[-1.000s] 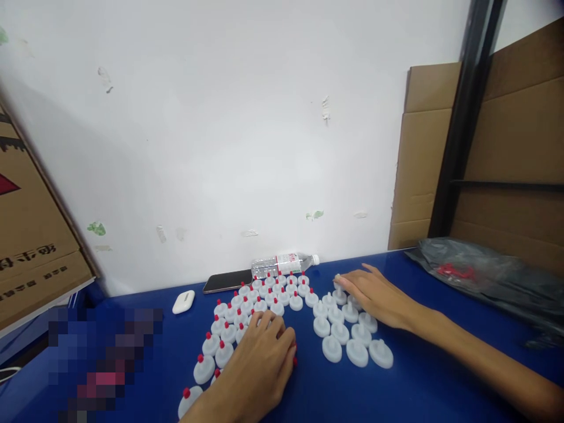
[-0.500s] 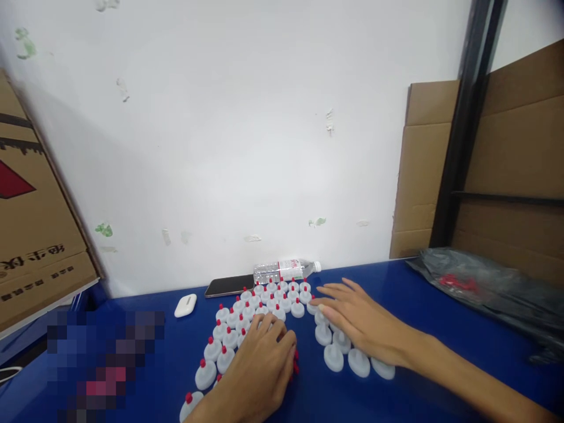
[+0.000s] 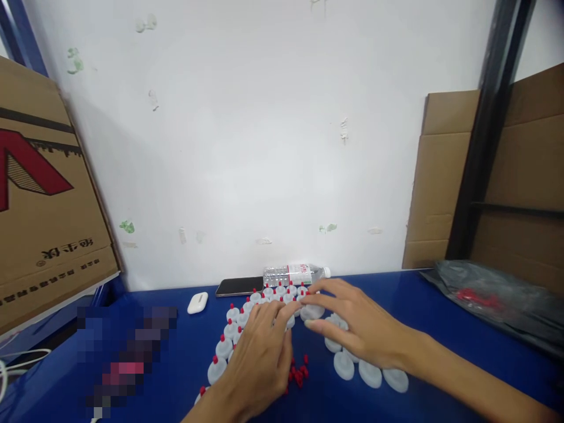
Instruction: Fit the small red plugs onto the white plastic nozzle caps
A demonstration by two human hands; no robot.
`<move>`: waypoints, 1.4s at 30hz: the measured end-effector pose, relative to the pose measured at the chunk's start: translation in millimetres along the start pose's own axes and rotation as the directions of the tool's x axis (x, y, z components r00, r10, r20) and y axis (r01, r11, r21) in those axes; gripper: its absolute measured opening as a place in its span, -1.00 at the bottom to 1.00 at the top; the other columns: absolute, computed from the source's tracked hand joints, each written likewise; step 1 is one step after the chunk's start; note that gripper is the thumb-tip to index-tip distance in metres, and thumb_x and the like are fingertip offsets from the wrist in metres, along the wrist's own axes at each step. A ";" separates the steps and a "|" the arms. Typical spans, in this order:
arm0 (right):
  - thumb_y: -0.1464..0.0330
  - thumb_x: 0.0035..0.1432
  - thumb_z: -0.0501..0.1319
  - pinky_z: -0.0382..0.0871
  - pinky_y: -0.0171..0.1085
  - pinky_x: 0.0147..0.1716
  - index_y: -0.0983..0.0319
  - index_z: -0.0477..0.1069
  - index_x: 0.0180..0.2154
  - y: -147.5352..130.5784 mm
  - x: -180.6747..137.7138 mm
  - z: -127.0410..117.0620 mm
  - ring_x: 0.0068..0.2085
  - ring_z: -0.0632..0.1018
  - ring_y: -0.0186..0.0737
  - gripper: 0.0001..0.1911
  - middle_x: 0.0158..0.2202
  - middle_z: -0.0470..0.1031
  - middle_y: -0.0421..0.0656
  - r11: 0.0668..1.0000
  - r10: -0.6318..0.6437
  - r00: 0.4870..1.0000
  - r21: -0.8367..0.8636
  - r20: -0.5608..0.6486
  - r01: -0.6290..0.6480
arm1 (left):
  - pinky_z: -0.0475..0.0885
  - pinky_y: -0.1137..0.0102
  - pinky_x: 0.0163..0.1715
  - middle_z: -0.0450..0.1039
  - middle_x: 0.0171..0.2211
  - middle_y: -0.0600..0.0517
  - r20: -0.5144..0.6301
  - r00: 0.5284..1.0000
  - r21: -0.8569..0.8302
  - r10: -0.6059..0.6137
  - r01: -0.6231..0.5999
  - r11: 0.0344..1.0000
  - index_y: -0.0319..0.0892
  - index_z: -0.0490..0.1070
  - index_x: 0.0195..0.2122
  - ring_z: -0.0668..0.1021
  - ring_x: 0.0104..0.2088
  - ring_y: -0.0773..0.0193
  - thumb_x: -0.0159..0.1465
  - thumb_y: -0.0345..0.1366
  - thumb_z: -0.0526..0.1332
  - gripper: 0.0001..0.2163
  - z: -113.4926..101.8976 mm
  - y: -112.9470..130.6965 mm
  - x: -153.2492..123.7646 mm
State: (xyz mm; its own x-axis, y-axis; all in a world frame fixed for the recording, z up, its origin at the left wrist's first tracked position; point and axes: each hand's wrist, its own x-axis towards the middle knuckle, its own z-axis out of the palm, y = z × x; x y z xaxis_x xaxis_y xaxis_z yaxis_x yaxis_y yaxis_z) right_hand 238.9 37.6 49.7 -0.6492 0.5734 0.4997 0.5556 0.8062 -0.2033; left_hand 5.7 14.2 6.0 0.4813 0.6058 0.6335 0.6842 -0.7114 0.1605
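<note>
Across the middle of the blue table meet my left hand (image 3: 262,352) and my right hand (image 3: 359,323), fingertips almost touching. Between my right thumb and fingers is a white round nozzle cap (image 3: 312,312). My left fingers are curled together beside that cap; what they hold, if anything, is hidden. Small red tips (image 3: 300,374) lie loose in a pile beside my left hand. White caps with red tips (image 3: 224,346) stand in rows left of and behind my left hand. Under and in front of my right hand are plain white caps (image 3: 370,373).
At the wall lie a clear water bottle (image 3: 288,275) and a black phone (image 3: 239,286). A white earbud case (image 3: 198,302) is left of them. Grey plastic bags (image 3: 497,299) with red pieces lie right. A printed cardboard box (image 3: 48,205) stands left.
My right hand has lifted a white cap from the group and moved left. My left hand has come off the red pile toward it, baring the loose red tips. The view has shifted slightly.
</note>
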 end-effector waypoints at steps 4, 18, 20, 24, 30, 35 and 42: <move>0.34 0.43 0.08 0.43 -0.23 -0.19 0.16 0.44 0.03 -14.1 9.3 4.4 -0.14 0.55 -0.20 -0.77 -0.04 0.49 -0.09 0.996 -0.054 0.997 0.069 0.050 0.051 | 0.40 0.13 -0.10 0.43 -0.07 -0.08 -0.139 0.988 0.029 0.065 -0.062 0.998 -0.06 0.22 0.11 0.48 -0.10 0.04 0.40 -0.47 0.10 -0.70 2.5 -5.0 -2.3; 0.33 0.29 0.33 0.41 -0.21 -0.07 0.02 0.14 0.20 -11.8 7.9 4.3 -0.05 0.58 -0.14 -0.45 0.01 0.59 -0.19 0.945 0.030 0.979 0.313 0.200 -0.093 | 0.27 0.27 -0.33 0.46 -0.37 0.05 0.088 0.977 0.391 0.194 -0.213 0.896 -0.12 0.35 -0.18 0.45 -0.39 0.14 0.49 -0.38 0.05 -0.87 5.7 -23.1 0.8; 0.33 0.28 0.32 0.41 -0.24 -0.13 0.05 0.18 0.14 -12.3 6.6 4.7 -0.09 0.57 -0.15 -0.51 -0.01 0.58 -0.17 0.957 0.022 0.979 0.278 0.204 -0.079 | 0.26 0.27 -0.32 0.45 -0.38 0.06 0.138 0.969 0.364 0.207 -0.244 0.899 -0.10 0.35 -0.20 0.44 -0.39 0.15 0.46 -0.42 0.07 -0.88 2.7 -21.7 -0.1; 0.31 0.31 0.29 0.33 -0.33 -0.33 0.12 0.28 -0.10 -11.7 5.7 4.1 -0.26 0.52 -0.24 -0.79 -0.21 0.54 -0.22 0.989 -0.056 0.960 0.149 0.276 0.014 | 0.31 0.24 -0.23 0.46 -0.35 0.05 0.262 0.955 0.139 0.137 -0.178 0.974 -0.10 0.34 -0.24 0.45 -0.33 0.15 0.44 -0.46 0.03 -0.83 -5.7 -9.1 -3.1; 0.55 0.35 0.04 0.27 -0.25 -0.24 0.18 0.33 -0.28 25.0 13.6 -5.2 -0.29 0.45 -0.23 -0.80 -0.33 0.46 -0.19 0.957 -0.170 0.956 -0.191 0.241 0.218 | 0.37 0.27 -0.26 0.36 -0.44 0.08 0.192 0.979 -0.040 -0.065 0.074 0.996 -0.11 0.23 -0.40 0.42 -0.40 0.22 0.55 -0.29 -0.17 -0.63 -12.6 -5.5 -6.9; 0.50 0.36 0.07 0.32 -0.23 -0.24 0.20 0.40 -0.18 72.4 14.7 -7.0 -0.24 0.51 -0.19 -0.84 -0.23 0.52 -0.12 0.956 0.007 0.991 -0.291 0.135 0.033 | 0.39 0.13 -0.03 0.43 -0.28 -0.01 0.230 0.970 0.060 0.080 -0.096 0.994 -0.14 0.30 -0.24 0.44 -0.25 0.13 0.45 -0.44 -0.08 -0.79 -7.9 -6.0 -8.0; 0.35 0.41 0.12 0.36 -0.21 -0.19 0.19 0.51 -0.16 92.6 9.5 10.5 -0.21 0.59 -0.14 -0.82 -0.20 0.58 -0.11 0.947 0.042 0.978 -0.321 0.203 0.026 | 0.43 0.13 -0.11 0.40 -0.20 -0.08 0.371 0.927 0.177 0.062 -0.136 0.975 -0.15 0.33 -0.19 0.43 -0.17 0.06 0.39 -0.50 0.01 -0.84 -3.2 10.1 -2.3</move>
State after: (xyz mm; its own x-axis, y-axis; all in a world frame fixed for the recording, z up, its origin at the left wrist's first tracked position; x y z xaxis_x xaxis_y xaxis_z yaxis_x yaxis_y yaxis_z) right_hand 278.7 119.2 26.8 -0.7176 0.6241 0.3092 0.6755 0.7318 0.0906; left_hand 9.8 4.6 8.6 0.6916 0.6492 0.3166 0.6984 -0.7128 -0.0641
